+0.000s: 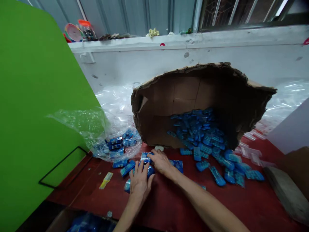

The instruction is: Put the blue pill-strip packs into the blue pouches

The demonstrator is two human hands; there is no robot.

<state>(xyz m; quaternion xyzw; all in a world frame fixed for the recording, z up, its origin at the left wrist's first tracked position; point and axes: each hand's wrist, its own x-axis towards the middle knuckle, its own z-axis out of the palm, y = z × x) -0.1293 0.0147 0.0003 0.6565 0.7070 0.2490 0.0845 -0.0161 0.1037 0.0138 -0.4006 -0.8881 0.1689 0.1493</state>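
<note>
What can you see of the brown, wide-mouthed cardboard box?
The brown, wide-mouthed cardboard box lies tipped on the flat, red, wood-like table, mouth toward the camera. Its rim is torn and ragged, its interior seamed and shadowed at right. Oblong, blue, plastic-looking packets pile inside and spill out at lower right.

Blue rectangular packets [120, 163]: glossy plastic
Torn brown open box [158, 132]: matt cardboard, rough-edged
Crumpled clear bag [98, 125]: shiny film

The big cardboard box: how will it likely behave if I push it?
The cardboard box would probably bend at its mouth, since the rim is ragged. The blue packets heaped inside likely add weight. Some could slide out, as the pile spills onto the red table.
</note>
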